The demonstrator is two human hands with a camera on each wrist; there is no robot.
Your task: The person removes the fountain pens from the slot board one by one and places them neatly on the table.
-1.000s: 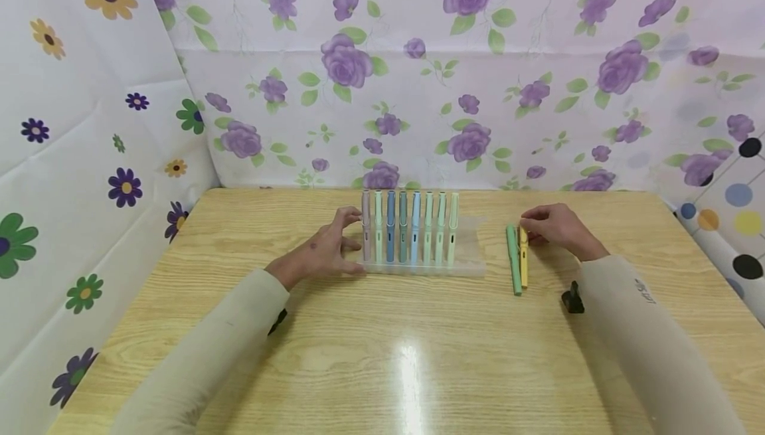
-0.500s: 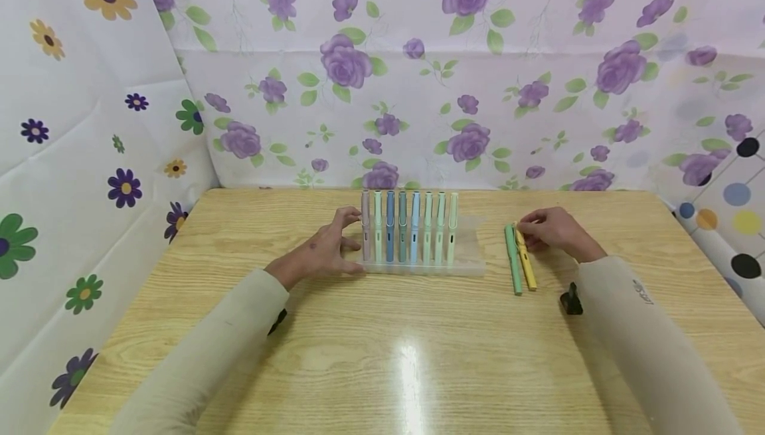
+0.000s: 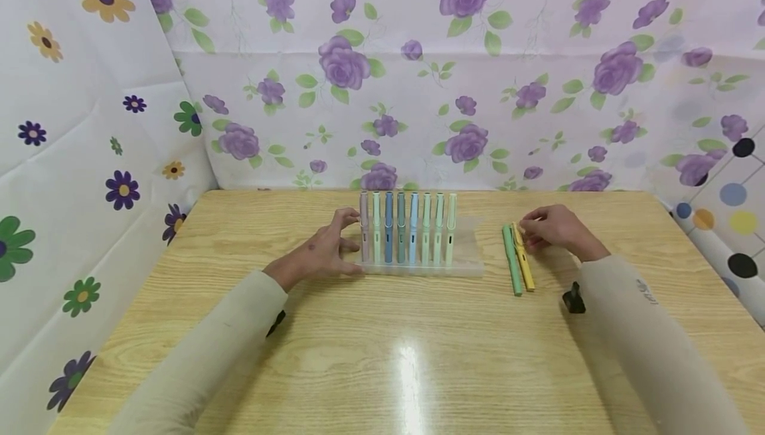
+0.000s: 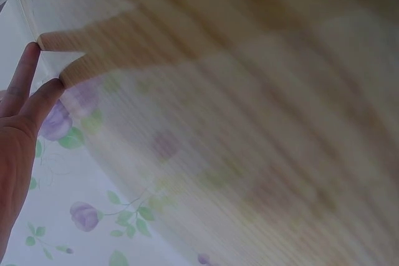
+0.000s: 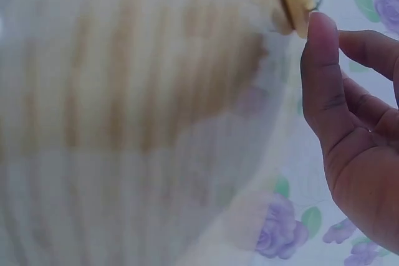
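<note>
Head view, nearest first: can see two pale sleeves [image 3: 203, 355] stretched over a wood-grain table [image 3: 335, 368], with a small black device [image 3: 574, 299] below the right wrist. Next, toward the right, can see a green pen [image 3: 511, 263] lying just beside a yellow pen [image 3: 524, 264]. Pinched at the yellow one's far end by the right hand [image 3: 556, 228], thumb and forefinger close together; cannot tell whether lifted there. Further left, can make out a see-through rack [image 3: 471, 267], touched at its left end by the left hand [image 3: 321, 249], with thumb and fingers spread wide. Can count eight pens [image 3: 414, 229] in a row on it, from mauve at left to pale yellow-green at right. Farthest back, can see a rose-print cloth [image 3: 406, 113].
</note>
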